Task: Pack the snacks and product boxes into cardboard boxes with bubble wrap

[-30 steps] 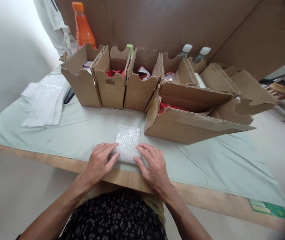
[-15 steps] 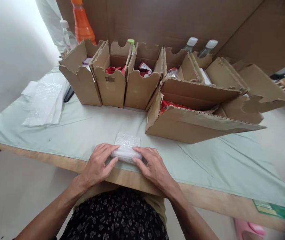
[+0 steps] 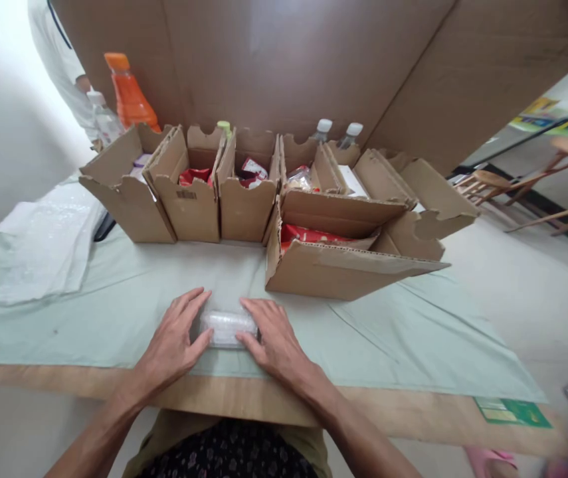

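A small bundle rolled in bubble wrap [image 3: 228, 326] lies on the pale green cloth [image 3: 114, 312] near the table's front edge. My left hand [image 3: 174, 342] rests on its left end, fingers stretched along the cloth and thumb against the roll. My right hand [image 3: 270, 338] covers its right end, fingers curved round it. Both hands press the roll between them.
A row of open cardboard boxes [image 3: 189, 192] with red packets stands behind. A larger box [image 3: 343, 265] lies just right of the hands. Bubble wrap sheets [image 3: 44, 245] lie far left. An orange bottle [image 3: 128, 93] and clear bottles stand at the back. A person's sleeve [image 3: 57, 60] shows top left.
The flat bubble-wrap sheet has been rolled up away from me into a tight narrow bundle. Both hands followed it forward. The camera tilted up.
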Available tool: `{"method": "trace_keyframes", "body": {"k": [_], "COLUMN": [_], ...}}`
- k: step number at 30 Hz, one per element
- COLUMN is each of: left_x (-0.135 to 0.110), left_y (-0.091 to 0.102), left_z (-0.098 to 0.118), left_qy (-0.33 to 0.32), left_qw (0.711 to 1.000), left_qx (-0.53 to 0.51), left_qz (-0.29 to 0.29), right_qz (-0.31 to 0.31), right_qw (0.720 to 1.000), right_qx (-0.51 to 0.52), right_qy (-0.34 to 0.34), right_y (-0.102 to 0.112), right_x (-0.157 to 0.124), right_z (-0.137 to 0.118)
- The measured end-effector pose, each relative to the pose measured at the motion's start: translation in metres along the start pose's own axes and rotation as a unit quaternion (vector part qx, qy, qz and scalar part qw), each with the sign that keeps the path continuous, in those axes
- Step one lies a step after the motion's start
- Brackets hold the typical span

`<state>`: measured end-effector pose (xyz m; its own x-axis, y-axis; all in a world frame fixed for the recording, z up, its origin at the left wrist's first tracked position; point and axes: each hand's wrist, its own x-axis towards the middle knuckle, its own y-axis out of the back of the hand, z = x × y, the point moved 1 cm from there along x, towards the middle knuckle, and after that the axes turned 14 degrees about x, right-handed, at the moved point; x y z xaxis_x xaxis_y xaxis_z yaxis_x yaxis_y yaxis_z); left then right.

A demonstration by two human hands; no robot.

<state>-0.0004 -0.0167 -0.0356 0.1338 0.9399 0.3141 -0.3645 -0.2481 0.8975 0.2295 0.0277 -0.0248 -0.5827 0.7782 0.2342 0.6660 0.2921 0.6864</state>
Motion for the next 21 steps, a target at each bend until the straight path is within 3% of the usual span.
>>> {"method": "trace_keyframes", "body": {"k": [6,9,12,15,18,21], "left_x": [0.021,0.030,0.034,0.039,0.060,0.098], "left_y": [0.019,0.021,0.016,0.017,0.034,0.051], "left_z": [0.007,0.023,0.039,0.053,0.066,0.081], "left_qy": [-0.072,-0.087,-0.121,-0.154,-0.148,-0.142], "left_qw": [0.985,0.969,0.961,0.965,0.982,0.979], "left_qx": [-0.095,-0.151,-0.186,-0.179,-0.115,-0.038], "left_qz": [-0.123,-0.176,-0.166,-0.115,0.022,0.144], "right_qz": [0.028,0.066,0.068,0.013,-0.035,-0.048], "right_qw": [0.991,0.984,0.968,0.961,0.963,0.963], "right_qx": [0.098,0.163,0.230,0.258,0.249,0.255], "right_qy": [0.082,0.019,-0.074,-0.100,-0.096,-0.078], "right_y": [0.009,0.020,0.038,0.064,0.100,0.142], "right_x": [-0.021,-0.032,-0.043,-0.053,-0.061,-0.071], "right_z": [-0.009,-0.005,0.003,0.011,0.015,0.016]}}
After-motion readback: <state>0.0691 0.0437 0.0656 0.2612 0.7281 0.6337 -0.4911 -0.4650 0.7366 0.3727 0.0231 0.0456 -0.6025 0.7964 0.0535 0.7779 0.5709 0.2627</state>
